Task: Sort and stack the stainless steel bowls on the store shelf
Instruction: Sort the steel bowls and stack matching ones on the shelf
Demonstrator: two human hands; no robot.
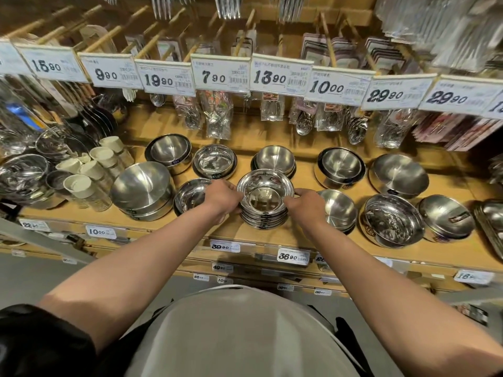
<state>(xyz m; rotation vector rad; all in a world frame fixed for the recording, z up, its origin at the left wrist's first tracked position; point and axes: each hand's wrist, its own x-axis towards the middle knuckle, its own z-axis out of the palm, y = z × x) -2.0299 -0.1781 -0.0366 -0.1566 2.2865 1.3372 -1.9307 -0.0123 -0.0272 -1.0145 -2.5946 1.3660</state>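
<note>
Both hands clasp the stack: left hand (223,195) curls round its left rim, right hand (306,203) pinches its right rim, and that stack of shallow steel bowls (264,202) sits mid-shelf near the wooden shelf (190,227) front edge. Looks like squaring-up time; next, judging by the loose bowl (193,195) just left, nest it on top, evenly.

Both hands (curled) on bowl stack (264,202)
</note>
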